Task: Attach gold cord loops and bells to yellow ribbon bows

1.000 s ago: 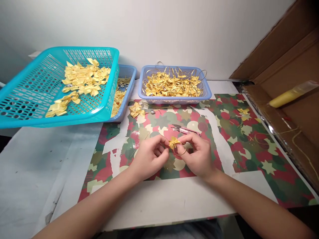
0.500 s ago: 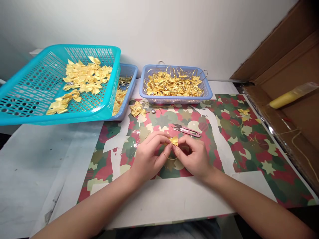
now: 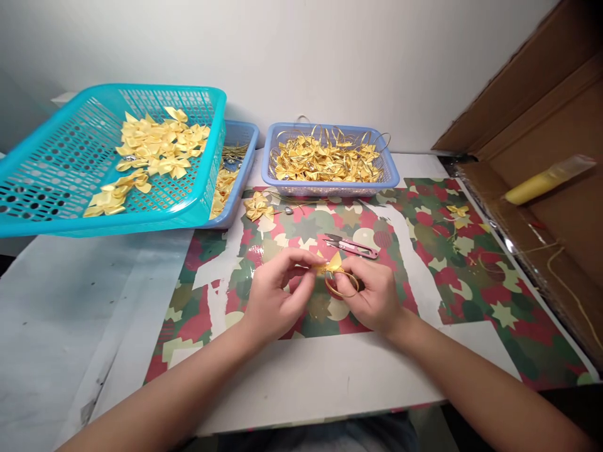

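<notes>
Pinching a small yellow ribbon bow [image 3: 333, 263] between both hands here. The left hand [image 3: 274, 298] has its fingertips closed on the bow's left side and the right hand [image 3: 374, 300] nips the right side. A gold cord loop [image 3: 343, 287] hangs off the bow against the right fingers. It's all mid-desk, over the star-patterned sheet [image 3: 475, 295]. Just behind the hands lie pink thread snips [image 3: 352, 246], with nothing in between. Further back there's a loose bow [image 3: 257, 206] near the lavender basket [image 3: 330, 188] of looped bows at the desk's far edge. A teal basket [image 3: 47, 182] of plain bows sits toward the far left corner.
</notes>
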{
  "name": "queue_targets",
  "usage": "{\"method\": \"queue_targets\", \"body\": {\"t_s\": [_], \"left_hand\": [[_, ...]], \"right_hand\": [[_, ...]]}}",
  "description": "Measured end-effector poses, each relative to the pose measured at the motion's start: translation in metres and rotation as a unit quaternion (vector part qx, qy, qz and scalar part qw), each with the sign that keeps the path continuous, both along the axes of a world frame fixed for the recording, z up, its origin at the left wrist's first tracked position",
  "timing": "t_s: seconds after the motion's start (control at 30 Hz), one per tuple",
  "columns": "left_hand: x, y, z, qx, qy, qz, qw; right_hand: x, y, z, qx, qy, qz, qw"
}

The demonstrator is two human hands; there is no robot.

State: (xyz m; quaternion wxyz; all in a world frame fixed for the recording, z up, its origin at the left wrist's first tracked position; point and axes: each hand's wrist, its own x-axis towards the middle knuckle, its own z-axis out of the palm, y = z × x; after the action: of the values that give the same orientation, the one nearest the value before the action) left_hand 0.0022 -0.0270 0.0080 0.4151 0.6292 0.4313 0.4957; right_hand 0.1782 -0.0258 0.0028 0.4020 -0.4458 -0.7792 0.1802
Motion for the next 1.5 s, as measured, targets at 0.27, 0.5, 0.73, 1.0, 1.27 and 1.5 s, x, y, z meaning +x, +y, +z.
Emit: {"method": "queue_targets", "body": {"t_s": [0.27, 0.5, 0.73, 1.0, 1.27, 1.5], "left_hand": [[-0.01, 0.012, 0.001, -0.188, 0.026, -0.203, 0.961], [-0.005, 0.01, 0.001, -0.247, -0.047, -0.187, 0.95], [-0.003, 0.011, 0.002, -0.19, -0.082, -0.049, 0.977], [-0.004, 0.002, -0.001, 0.067, 0.071, -0.04, 0.994], [-0.002, 0.002, -0.004, 0.117, 0.093, -0.051, 0.987], [-0.003, 0.001, -0.005, 0.176, 0.239, -0.063, 0.953]], "right_hand": [[0.017, 0.016, 0.006, 0.053, -0.166, 0.184, 0.968], [0.015, 0.013, 0.007, 0.054, -0.135, 0.13, 0.981], [0.007, 0.004, 0.008, 0.048, -0.027, 0.019, 0.998], [-0.009, -0.008, 0.007, -0.013, -0.026, -0.019, 0.999], [-0.01, -0.007, 0.003, 0.028, -0.016, -0.02, 0.999], [-0.011, -0.006, 0.0, 0.073, -0.023, -0.025, 0.997]]}}
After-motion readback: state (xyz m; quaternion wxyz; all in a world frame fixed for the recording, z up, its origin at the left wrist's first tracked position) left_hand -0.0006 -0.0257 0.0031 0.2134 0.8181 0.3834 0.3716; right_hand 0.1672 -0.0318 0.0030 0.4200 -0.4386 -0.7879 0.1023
